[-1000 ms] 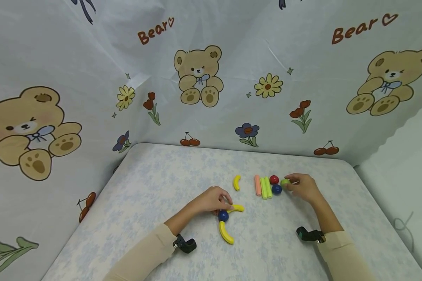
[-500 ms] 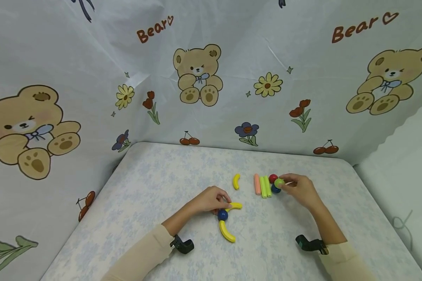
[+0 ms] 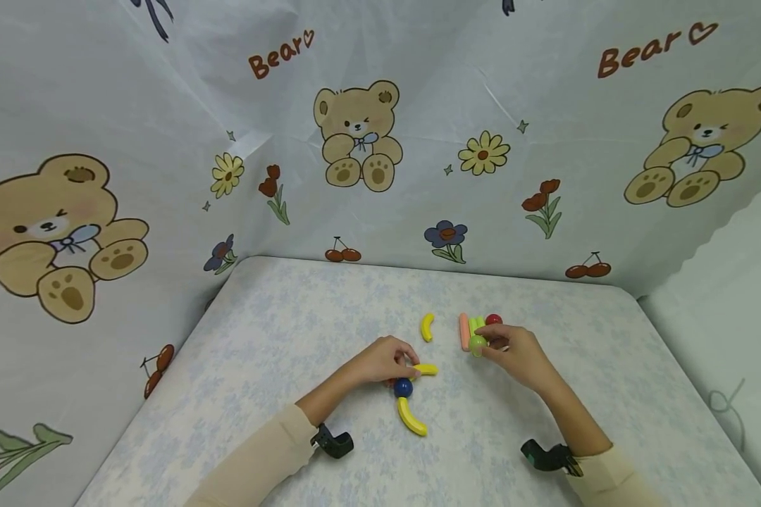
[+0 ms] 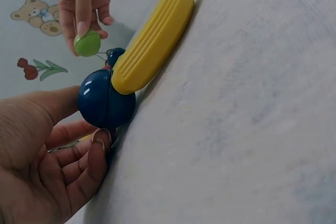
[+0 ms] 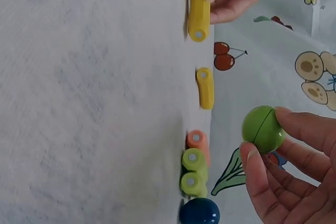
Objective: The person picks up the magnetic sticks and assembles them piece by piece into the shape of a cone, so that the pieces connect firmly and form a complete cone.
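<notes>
My left hand point(image 3: 380, 360) holds a blue ball point(image 3: 403, 387) low on the table; in the left wrist view its fingertips grip the ball's side. A yellow curved stick point(image 3: 411, 419) joins the ball on the near side, and another yellow stick point(image 3: 428, 369) reaches right beneath my left fingers. Something reddish shows under those fingers, mostly hidden. Between thumb and fingertips, my right hand point(image 3: 518, 355) pinches a light green ball point(image 5: 263, 129), raised in front of two lime sticks point(image 3: 476, 323).
A short yellow curved stick point(image 3: 426, 328) lies behind the joined pieces. A salmon stick point(image 3: 464, 332) lies beside the lime ones. Just right of them sits a red ball point(image 3: 493, 320), with a loose blue ball point(image 5: 199, 212) seen in the right wrist view. Silvery discs mark the stick ends.
Carrying the green ball, my right hand has come left past the red and loose blue balls to the front of the lime sticks. My left hand stays almost in place.
</notes>
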Tool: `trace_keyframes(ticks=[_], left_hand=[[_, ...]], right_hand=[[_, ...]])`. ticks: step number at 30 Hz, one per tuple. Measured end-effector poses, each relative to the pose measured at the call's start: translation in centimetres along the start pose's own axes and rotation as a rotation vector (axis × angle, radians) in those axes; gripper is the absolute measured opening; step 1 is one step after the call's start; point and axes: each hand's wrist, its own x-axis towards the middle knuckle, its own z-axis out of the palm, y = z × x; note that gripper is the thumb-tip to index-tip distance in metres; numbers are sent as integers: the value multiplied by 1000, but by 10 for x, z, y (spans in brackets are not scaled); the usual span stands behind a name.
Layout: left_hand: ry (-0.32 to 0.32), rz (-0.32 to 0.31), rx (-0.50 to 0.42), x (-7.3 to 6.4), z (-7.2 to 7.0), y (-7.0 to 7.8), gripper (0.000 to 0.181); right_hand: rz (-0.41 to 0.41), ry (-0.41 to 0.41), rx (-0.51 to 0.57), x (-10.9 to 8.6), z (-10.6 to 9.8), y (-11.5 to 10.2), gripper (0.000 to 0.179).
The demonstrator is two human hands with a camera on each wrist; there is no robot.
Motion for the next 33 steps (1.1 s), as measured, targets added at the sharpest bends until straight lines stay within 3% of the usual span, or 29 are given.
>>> trace_keyframes(ticks=[11, 18, 24, 33], left_hand=[[84, -16, -32, -7, 3, -5, 23], [131, -20, -80, -14, 6, -4, 24], [170, -24, -122, -19, 10, -5, 21], [169, -18, -145, -21, 13, -8, 21]], right_hand=[[-35, -101, 70, 0, 27, -9, 28], [-14, -135, 91, 0, 41, -17, 27], [-45, -168, 119, 2, 50, -22, 26], [-73, -182, 122, 3, 56, -25, 23]])
